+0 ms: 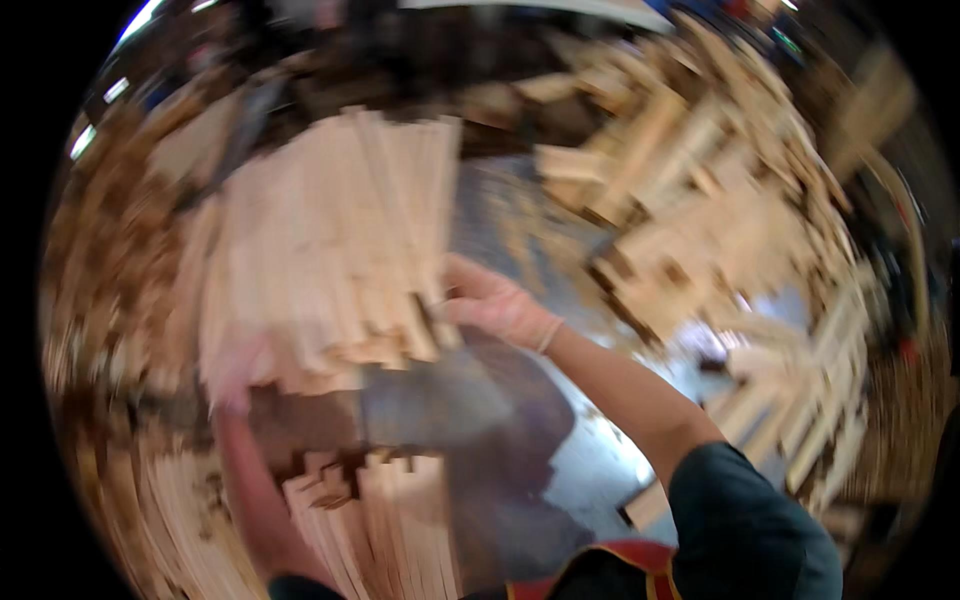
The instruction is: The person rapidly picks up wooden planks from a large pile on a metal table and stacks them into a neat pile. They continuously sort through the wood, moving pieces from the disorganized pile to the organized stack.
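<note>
A wide row of pale wooden strips [330, 220] lies side by side in front of me, their near ends uneven. At the near right corner of the row, my right hand [490, 305] grips the outer strips, its fingers partly hidden behind them. My left hand [238, 370] is at the near left corner, closed against the edge of the row and smeared by motion. Between them the two hands hold the row from its sides. Whether the strips rest on the surface beneath or are lifted, I cannot tell.
A shiny metal table [510, 215] runs under the work. Loose wooden pieces [700, 230] are heaped on the right. More strips stand in bundles [405, 520] near my body and at the lower left [190, 510]. Brownish wood stock [130, 260] fills the far left.
</note>
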A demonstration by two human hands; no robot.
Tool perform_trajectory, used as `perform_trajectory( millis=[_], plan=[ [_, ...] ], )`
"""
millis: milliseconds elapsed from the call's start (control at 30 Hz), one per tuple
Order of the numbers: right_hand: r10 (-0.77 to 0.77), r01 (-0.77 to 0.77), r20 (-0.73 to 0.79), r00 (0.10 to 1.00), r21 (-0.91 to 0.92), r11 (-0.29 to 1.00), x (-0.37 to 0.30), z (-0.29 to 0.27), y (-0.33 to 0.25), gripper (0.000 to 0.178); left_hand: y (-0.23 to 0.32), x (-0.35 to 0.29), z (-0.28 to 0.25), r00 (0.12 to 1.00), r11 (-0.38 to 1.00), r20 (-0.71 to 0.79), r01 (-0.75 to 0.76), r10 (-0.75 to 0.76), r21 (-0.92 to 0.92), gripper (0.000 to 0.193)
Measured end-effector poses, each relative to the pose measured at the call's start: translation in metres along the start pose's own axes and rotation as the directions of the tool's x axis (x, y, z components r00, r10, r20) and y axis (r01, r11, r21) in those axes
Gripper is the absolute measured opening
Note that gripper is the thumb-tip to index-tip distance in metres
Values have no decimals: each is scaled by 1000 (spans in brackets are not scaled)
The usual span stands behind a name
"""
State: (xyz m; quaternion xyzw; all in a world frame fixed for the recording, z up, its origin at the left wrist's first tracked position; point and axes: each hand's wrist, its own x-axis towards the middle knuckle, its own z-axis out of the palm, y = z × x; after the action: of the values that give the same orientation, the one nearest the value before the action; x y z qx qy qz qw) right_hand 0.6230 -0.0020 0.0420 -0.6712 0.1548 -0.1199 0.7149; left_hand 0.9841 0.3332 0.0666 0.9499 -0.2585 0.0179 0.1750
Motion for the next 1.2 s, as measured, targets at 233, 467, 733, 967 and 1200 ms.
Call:
perform_trajectory(
  millis=[233, 467, 733, 967, 1200],
  plan=[
    [68, -268, -562, 824, -282, 921, -271, -136, 37, 74, 152, -231, -32, 993, 973, 107, -19, 45, -231, 76],
    [-343, -591, -928, 148, -361, 721, -536, -318, 58, 68, 290, -402, 29, 783, 877, 418, -474, 460, -78, 81],
    [-151, -555, -982, -116, -61, 830, -690, -371, 109, 78, 579, -463, 125, 419, 465, 229, -861, 878, -207, 90],
    [58, -713, -973, 221, -121, 690, -669, -257, 89, 77, 723, -462, 208, 355, 401, 418, -916, 836, -25, 75],
    [235, -792, -969, 77, 84, 605, -636, -263, 89, 97, 608, -483, 171, 491, 637, 539, -762, 685, -116, 91]
  ],
)
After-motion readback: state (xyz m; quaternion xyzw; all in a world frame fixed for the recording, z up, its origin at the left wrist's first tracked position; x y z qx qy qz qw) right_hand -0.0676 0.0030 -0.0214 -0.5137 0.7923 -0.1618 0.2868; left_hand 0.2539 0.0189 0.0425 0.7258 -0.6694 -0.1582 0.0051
